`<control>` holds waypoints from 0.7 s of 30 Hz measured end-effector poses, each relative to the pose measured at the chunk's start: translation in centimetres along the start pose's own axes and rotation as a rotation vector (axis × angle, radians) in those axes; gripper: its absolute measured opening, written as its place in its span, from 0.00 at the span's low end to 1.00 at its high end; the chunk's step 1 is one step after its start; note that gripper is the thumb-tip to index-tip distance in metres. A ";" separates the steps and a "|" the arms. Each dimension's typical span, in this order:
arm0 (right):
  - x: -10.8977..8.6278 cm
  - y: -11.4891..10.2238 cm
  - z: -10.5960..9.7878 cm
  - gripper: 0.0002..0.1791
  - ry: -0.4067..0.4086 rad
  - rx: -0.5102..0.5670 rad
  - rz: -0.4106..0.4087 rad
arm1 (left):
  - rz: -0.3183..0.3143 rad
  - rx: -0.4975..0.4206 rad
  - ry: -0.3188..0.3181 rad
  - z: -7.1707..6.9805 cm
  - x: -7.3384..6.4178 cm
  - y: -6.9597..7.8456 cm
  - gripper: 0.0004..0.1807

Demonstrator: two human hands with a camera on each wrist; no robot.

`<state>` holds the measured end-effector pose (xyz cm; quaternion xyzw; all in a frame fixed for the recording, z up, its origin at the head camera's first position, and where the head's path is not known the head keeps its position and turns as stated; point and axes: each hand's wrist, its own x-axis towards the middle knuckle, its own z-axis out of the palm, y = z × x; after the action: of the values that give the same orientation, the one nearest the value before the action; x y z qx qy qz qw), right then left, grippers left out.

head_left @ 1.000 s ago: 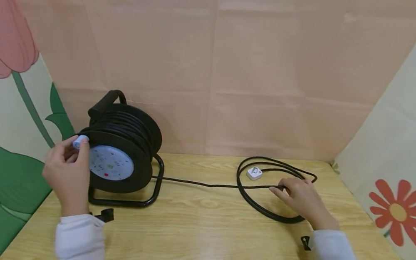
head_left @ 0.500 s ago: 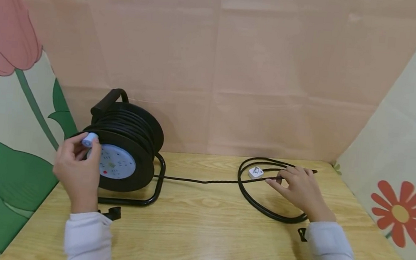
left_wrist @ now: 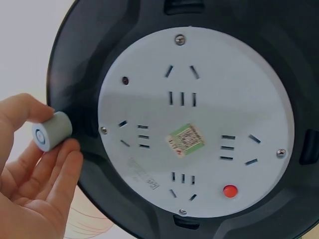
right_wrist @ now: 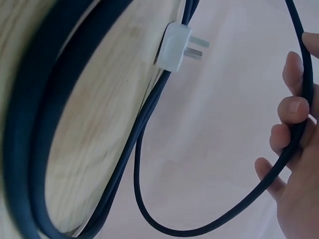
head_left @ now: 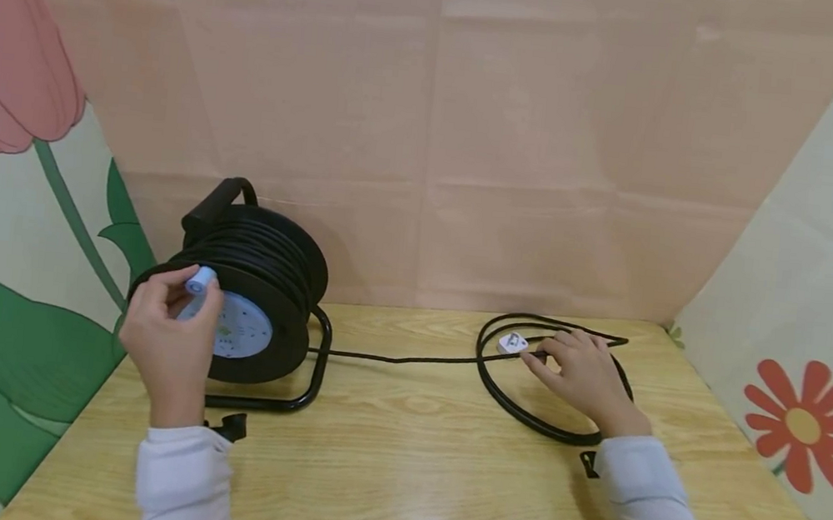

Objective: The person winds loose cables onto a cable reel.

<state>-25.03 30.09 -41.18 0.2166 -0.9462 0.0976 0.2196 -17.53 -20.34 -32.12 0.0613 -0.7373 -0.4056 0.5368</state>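
A black cable reel (head_left: 294,328) stands at the left of the table, wound with thick black cable. My left hand (head_left: 171,345) pinches the reel's pale blue-grey crank knob (left_wrist: 52,131) between thumb and fingers, at the upper left of the reel's face. In the left wrist view, the round socket panel (left_wrist: 149,109) shows several socket outlets and a red button. At the right, my right hand (head_left: 581,380) holds the black cable (head_left: 407,360), which runs from the reel into loose loops. A white plug (right_wrist: 172,47) lies inside those loops, its pins showing.
The reel rests on a black tubular stand (head_left: 259,404) and has a carrying handle (head_left: 211,205) on top. Behind the wooden table (head_left: 396,467) is a pink backdrop (head_left: 429,127). Patterned side panels with flowers border the left and right.
My left hand has moved the knob rightward around the reel's face, and the reel has turned. My right hand has shifted left with the cable, past its earlier spot by the loops.
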 end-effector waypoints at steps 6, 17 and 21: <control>0.9 -0.4 -0.1 0.22 -0.016 -0.014 0.009 | 0.010 0.010 -0.062 0.2 -0.2 0.3 0.12; 2.4 -1.7 0.0 0.21 0.032 0.007 -0.046 | 0.043 -0.001 -0.167 0.8 -0.6 0.7 0.12; 3.0 -2.0 0.4 0.24 0.030 -0.010 -0.038 | 0.056 0.032 -0.221 1.0 -0.8 1.1 0.11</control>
<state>-26.74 27.06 -39.99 0.2319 -0.9390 0.0920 0.2367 -17.65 -18.67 -32.10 0.0041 -0.7998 -0.3827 0.4624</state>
